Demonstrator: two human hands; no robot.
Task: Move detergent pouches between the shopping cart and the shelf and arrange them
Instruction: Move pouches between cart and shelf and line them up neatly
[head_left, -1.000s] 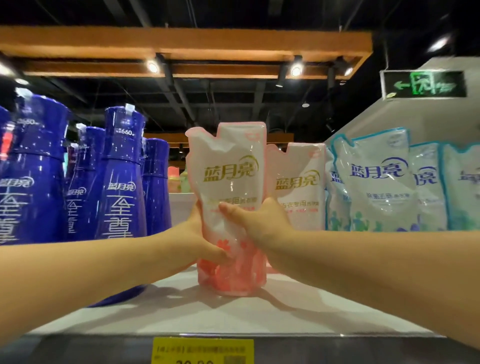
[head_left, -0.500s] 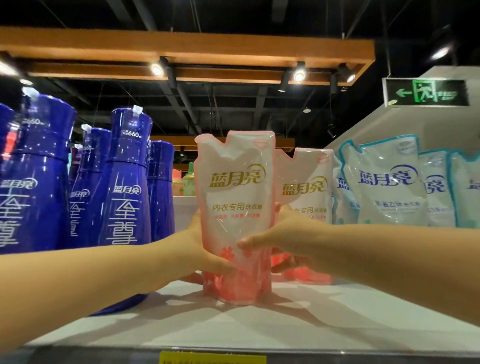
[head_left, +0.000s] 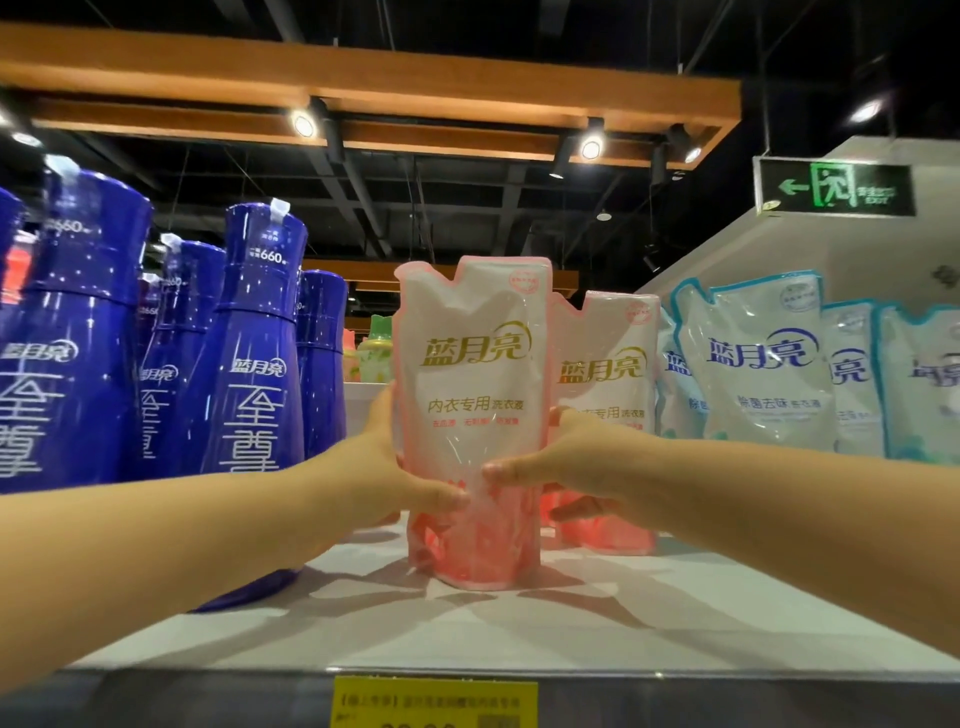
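Observation:
A pink and white detergent pouch (head_left: 475, 395) stands upright on the white shelf (head_left: 649, 618), near its middle. My left hand (head_left: 395, 467) grips its left side and my right hand (head_left: 566, 462) grips its right side, thumbs across the front. A second pink pouch (head_left: 605, 364) stands just behind it to the right, partly hidden by my right hand. The shopping cart is out of view.
Tall blue detergent bottles (head_left: 249, 358) crowd the shelf's left side. Teal and white pouches (head_left: 753, 364) line up on the right. A yellow price tag (head_left: 434, 704) sits on the shelf's front edge. Bare shelf surface lies in front of the pouch.
The held pouch has straightened upright and shifted slightly left, away from the second pink pouch. My right hand slid from its front to its right side.

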